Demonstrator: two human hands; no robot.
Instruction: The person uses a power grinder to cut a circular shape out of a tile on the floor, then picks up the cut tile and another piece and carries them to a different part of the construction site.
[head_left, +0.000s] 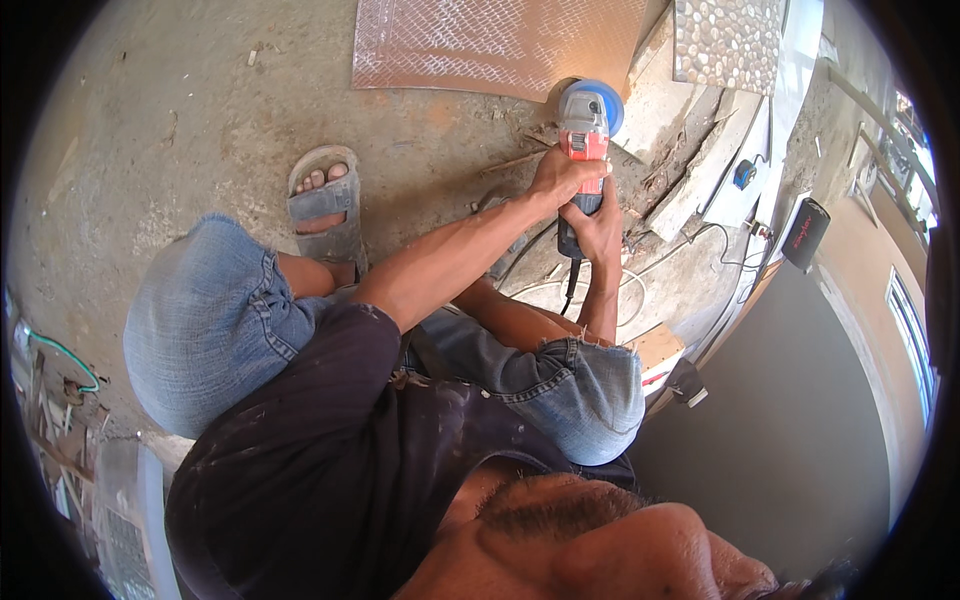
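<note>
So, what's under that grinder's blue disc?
In this view, the blue disc overlaps the brown patterned sheet near its lower right corner. What lies directly beneath is hidden by the disc and grinder; whether they touch is unclear.

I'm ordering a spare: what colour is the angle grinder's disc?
The disc is blue, seen best in the head view.

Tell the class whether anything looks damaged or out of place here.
The pale board right of the grinder seems broken, its edge ragged. The open-toed sandal also looks odd for using a grinder.
</note>
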